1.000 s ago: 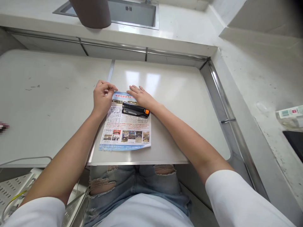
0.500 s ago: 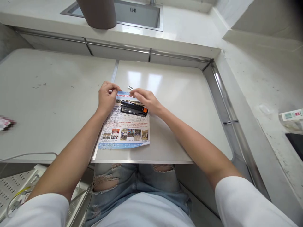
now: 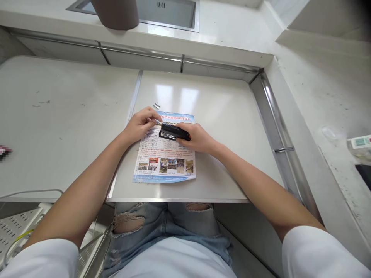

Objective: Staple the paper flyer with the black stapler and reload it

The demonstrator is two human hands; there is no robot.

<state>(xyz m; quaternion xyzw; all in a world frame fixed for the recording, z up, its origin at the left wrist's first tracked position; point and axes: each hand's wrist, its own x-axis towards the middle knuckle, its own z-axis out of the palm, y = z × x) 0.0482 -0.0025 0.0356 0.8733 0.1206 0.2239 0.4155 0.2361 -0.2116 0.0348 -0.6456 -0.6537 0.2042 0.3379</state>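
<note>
The person's right hand (image 3: 199,138) is wrapped around the back end of a long black plastic stapler (image 3: 171,129). The stapler is over the top half of a thin paper sheet with blue edges, red print and little photos (image 3: 174,154), and it is hard to tell if it touches. The sheet lies on a shiny off-white table (image 3: 226,112). The left hand (image 3: 141,124) has bent fingers by the sheet's top left side; whether they pinch anything cannot be told. The step now looks like handling the stapler. The next move seems to need a firm right grip and a still sheet.
</note>
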